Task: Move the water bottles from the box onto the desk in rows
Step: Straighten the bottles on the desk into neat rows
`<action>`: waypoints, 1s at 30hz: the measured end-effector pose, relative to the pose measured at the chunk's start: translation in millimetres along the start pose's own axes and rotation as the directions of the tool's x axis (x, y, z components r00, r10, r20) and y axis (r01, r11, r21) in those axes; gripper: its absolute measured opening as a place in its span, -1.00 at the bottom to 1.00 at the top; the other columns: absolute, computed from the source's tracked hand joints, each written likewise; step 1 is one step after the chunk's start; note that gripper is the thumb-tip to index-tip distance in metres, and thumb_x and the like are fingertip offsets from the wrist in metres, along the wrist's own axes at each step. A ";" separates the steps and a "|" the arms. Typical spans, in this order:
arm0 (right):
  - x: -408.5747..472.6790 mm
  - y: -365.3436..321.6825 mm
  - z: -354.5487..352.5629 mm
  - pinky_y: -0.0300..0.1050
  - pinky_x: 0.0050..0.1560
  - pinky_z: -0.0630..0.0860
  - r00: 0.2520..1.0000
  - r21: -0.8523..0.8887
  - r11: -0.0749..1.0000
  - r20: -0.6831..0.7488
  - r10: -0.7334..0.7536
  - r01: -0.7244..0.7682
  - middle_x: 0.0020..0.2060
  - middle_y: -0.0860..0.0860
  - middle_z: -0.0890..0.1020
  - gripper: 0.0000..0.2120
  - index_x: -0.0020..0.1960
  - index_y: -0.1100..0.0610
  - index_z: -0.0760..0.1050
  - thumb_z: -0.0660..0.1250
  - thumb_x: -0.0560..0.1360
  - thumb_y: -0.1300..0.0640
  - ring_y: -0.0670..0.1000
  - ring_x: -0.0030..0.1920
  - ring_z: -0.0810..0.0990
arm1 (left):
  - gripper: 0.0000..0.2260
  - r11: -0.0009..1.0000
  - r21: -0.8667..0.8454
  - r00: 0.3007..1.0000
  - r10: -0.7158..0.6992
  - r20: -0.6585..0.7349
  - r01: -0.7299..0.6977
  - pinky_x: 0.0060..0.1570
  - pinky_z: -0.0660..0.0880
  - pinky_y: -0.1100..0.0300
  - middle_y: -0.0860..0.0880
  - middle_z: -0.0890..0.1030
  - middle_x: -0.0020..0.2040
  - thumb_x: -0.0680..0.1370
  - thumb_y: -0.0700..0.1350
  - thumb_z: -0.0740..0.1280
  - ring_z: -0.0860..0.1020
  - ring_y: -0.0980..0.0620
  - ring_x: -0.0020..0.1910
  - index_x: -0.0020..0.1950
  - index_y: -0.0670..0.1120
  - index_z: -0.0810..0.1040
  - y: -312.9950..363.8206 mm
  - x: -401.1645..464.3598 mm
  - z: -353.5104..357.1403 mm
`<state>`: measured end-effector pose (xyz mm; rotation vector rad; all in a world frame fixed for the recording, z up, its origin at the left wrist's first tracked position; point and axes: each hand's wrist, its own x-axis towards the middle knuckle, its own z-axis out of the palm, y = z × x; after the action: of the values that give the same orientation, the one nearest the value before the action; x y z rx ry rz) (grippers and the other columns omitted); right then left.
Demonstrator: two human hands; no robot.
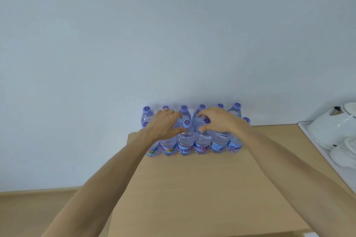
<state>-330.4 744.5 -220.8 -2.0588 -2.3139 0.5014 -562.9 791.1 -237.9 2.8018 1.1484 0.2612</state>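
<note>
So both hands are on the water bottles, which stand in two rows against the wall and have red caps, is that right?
Not quite: the caps are purple, not red, as the head view shows. The rest holds: the left hand and right hand are on the water bottles, which stand in two rows against the wall.

A white kettle (335,127) sits at the right edge of the view, on a white tray (316,146). Just below the kettle on the same tray lies a white object, cut off by the frame. A plain pale wall (173,34) fills the background. Wooden floor (38,211) shows at lower left.
</note>
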 end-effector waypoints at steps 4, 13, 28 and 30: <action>-3.0 16.6 1.4 0.10 -0.01 0.50 0.995 -0.094 0.993 0.082 -0.057 0.064 -0.09 0.02 0.46 -0.62 0.29 0.00 0.44 0.37 0.49 0.04 0.10 -0.03 0.51 | -0.57 0.990 0.138 0.997 -0.050 0.060 0.041 0.12 0.34 0.05 -0.01 0.59 -0.03 0.51 0.28 0.26 0.49 -0.10 0.03 0.11 -0.06 0.50 19.5 13.8 14.0; 4.8 19.1 -0.6 -0.01 -0.21 0.42 0.989 -0.141 0.979 0.051 -0.140 0.146 -0.09 0.08 0.52 -0.84 0.01 0.16 0.48 0.36 0.48 0.13 0.11 -0.13 0.52 | -0.73 0.986 0.069 0.981 -0.157 0.110 0.150 -0.17 0.36 0.03 -0.16 0.56 -0.02 0.56 0.05 0.29 0.51 -0.21 -0.05 0.11 -0.13 0.46 35.4 29.1 21.3; 7.9 14.0 -4.6 0.07 -0.08 0.53 0.992 -0.130 0.987 0.087 -0.089 0.100 -0.02 0.06 0.56 -0.70 0.17 0.08 0.48 0.41 0.48 0.06 0.10 -0.06 0.54 | -0.83 0.996 0.093 0.965 -0.023 0.260 -0.001 -0.27 0.29 0.09 -0.06 0.44 -0.17 0.54 -0.01 0.31 0.53 -0.20 -0.10 -0.09 -0.04 0.35 29.6 34.9 7.5; 6.7 12.8 -3.4 0.10 -0.06 0.54 0.994 -0.130 0.987 0.076 -0.083 0.092 -0.04 0.07 0.56 -0.73 0.14 0.09 0.48 0.41 0.48 0.06 0.10 -0.08 0.54 | -0.82 0.997 0.075 0.969 -0.019 0.245 0.000 -0.27 0.30 0.08 -0.07 0.45 -0.18 0.55 -0.02 0.31 0.54 -0.20 -0.11 -0.12 -0.05 0.34 27.1 34.9 8.6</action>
<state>-318.2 752.9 -222.1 -2.0131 -2.5313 0.4343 -518.2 796.2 -237.8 2.7899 1.1342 -0.1308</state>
